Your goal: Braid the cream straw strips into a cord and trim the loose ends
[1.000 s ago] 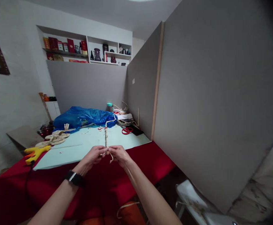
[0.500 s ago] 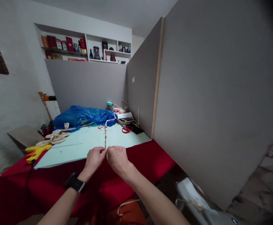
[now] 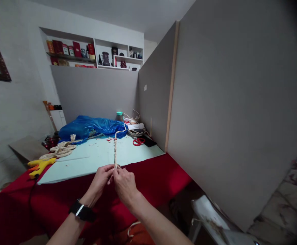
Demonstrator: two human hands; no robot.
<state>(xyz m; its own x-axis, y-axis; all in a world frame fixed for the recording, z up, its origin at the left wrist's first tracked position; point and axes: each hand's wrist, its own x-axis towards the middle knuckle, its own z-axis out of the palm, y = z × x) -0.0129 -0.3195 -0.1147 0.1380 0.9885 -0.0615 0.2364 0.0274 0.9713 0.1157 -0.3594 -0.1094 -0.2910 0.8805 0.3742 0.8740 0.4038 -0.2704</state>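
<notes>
Our left hand (image 3: 103, 176) and right hand (image 3: 125, 185) pinch the near end of the pale twisted cord (image 3: 115, 149), fingers nearly closed; it runs across the pale green sheet (image 3: 82, 167) to the blue plastic (image 3: 87, 125). We judge it light, flexible, slightly rough, best pinched where its strands meet.

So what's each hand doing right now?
Left hand: closed, pinching the near end of the pale cord.
Right hand: closed, pinching there too.
</notes>
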